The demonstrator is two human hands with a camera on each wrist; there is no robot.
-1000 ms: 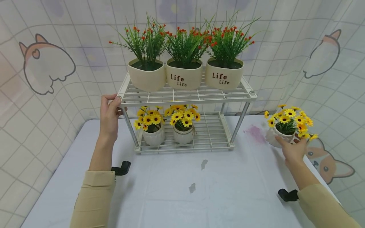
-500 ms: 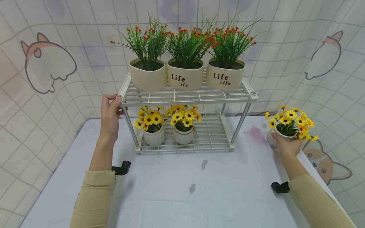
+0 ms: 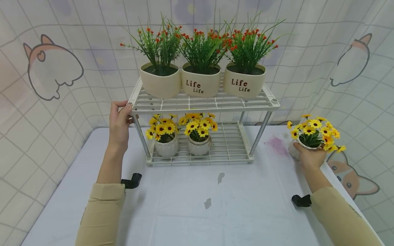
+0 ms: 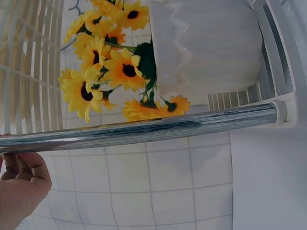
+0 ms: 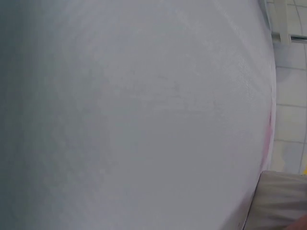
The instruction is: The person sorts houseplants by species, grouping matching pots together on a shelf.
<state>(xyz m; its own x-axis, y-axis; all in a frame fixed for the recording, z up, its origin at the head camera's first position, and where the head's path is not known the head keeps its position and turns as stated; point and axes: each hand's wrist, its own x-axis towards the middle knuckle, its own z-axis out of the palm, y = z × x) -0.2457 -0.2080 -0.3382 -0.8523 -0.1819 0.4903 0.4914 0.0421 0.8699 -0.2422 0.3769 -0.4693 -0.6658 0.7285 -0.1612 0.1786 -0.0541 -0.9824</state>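
My left hand [image 3: 119, 130] grips the front left corner of a white two-tier wire rack [image 3: 203, 110]. In the left wrist view its fingers curl at the upper end of the metal post [image 4: 192, 125]. Over at the table's right edge, my right hand [image 3: 312, 161] holds a small white flowerpot [image 3: 294, 150] by its side, thumb toward the near left and the other fingers hidden. Yellow daisy-like flowers [image 3: 314, 131] fill this pot. The right wrist view catches only the pot's wall [image 5: 280, 194] low at the right, standing close over the white cloth.
Two more white pots [image 3: 166, 148] of yellow flowers stand on the lower shelf, left and middle; bare grid [image 3: 229, 140] lies to their right. Three cream planters [image 3: 201, 83] with red-flowered plants line the upper shelf. A white cloth [image 3: 246, 208] covers the table; a patterned curtain [image 3: 101, 20] hangs behind.
My right hand has shifted slightly left and closed more firmly round the flowerpot's side. The flowerpot stays about in place, and my left hand keeps its hold on the rack corner.
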